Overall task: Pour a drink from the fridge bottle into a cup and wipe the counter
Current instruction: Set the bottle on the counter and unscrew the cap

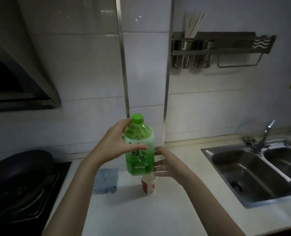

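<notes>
You are standing over the pale counter [132,210], and both of your forearms are reaching forward above it. Just below your right fingers, a red and white paper cup [148,185] is standing upright on the counter, its rim partly hidden behind the base of the bottle. Below your left fingers and beside the cup, a blue cloth [107,180] is lying crumpled. Your left hand [114,147] is gripping the green tea bottle [140,150], with the thumb lying across the label and the fingers wrapping behind the shoulder. The bottle is hanging upright in the air right above the cup, and its green cap [137,118] is sitting on the neck just above your left fingertips. Your right hand [170,165] is staying loose, its fingers straight and spread by the bottle's lower side; whether they are touching it is unclear. Well off beyond your right fingers, a steel sink [250,171] with 2 basins and a faucet [264,135] is sitting in the counter. Far outside your left fingers, a dark pan [20,164] is resting on the stove [22,201]. High above your right fingers, a wall rack [223,46] is holding chopsticks [194,24].
</notes>
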